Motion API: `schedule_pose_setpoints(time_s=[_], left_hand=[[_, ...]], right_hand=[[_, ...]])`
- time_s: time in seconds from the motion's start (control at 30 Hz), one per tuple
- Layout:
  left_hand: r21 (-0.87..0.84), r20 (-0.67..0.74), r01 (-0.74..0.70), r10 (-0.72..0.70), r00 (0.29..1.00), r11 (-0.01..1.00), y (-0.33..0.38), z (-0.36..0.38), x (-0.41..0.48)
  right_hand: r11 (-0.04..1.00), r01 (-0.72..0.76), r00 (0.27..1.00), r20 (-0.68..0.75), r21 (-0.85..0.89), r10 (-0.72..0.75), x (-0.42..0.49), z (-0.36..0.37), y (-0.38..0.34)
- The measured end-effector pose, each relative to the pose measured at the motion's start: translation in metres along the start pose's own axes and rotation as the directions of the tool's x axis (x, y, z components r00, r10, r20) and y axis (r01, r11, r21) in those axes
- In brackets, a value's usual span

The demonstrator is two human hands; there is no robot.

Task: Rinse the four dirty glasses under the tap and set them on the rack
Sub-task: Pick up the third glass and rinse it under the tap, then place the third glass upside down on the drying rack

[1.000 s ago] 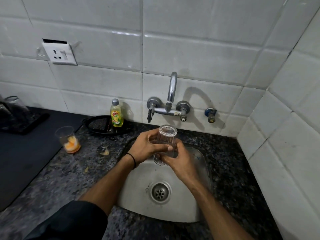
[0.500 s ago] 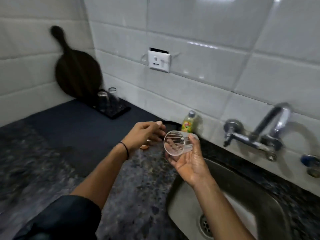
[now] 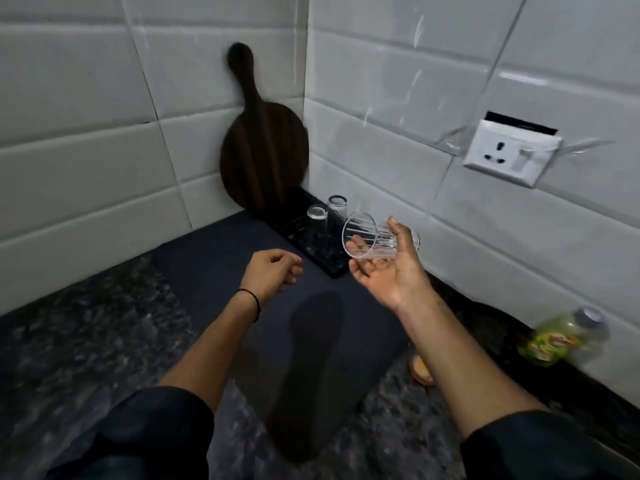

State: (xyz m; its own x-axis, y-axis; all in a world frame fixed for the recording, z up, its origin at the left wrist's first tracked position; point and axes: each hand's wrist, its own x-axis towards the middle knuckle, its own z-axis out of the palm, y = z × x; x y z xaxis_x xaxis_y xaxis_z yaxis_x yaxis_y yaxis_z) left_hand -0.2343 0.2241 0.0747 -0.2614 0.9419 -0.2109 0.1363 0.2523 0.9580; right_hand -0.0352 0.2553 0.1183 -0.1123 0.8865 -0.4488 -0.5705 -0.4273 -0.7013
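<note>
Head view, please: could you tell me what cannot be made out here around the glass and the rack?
Glass in the right hand: head view, clear walls, any leftover residue too faint to tell.
Rack: head view, dark on dark, its slots do not show.
Bottle: head view, motion blur, label unreadable.
Orange object: head view, mostly hidden behind the right forearm.

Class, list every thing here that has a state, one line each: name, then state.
held glass: empty, on its side, gripped by right hand
left hand: loosely curled, holding nothing
rack glasses: upside down on rack
cutting board: upright, leaning against wall
soap bottle: capped
</note>
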Motion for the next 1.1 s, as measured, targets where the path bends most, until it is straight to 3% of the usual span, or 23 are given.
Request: schedule_pose_setpoints(time_s=[0.23,0.37,0.47,0.53,0.67,1.1], left_hand=[[0.250,0.030,-0.059,0.053,0.998,0.967,-0.025,0.007,0.103],[0.597,-0.008,-0.031,0.045,0.999,0.802,-0.044,0.028,0.146],[0.690,0.042,0.005,-0.046,0.998,0.724,-0.063,0.041,0.161],[0.730,0.067,-0.008,-0.060,0.996,0.684,-0.082,0.049,0.162],[0.782,0.044,-0.073,0.061,0.997,0.619,-0.107,0.057,0.155],[0.829,0.017,-0.066,0.092,0.996,0.556,-0.109,0.063,0.156]], right_hand=[[0.995,0.028,0.976,-0.214,-0.096,-0.048,0.111,0.025,-0.016],[0.961,0.104,0.931,-0.314,-0.255,-0.184,0.156,0.025,-0.027],[0.850,0.166,0.866,-0.338,-0.499,-0.368,0.188,0.022,-0.028],[0.693,0.188,0.816,-0.282,-0.696,-0.505,0.197,0.022,-0.025],[0.505,0.265,0.812,-0.093,-0.822,-0.576,0.203,0.021,-0.018],[0.348,0.339,0.839,0.114,-0.874,-0.532,0.222,-0.011,0.003]])
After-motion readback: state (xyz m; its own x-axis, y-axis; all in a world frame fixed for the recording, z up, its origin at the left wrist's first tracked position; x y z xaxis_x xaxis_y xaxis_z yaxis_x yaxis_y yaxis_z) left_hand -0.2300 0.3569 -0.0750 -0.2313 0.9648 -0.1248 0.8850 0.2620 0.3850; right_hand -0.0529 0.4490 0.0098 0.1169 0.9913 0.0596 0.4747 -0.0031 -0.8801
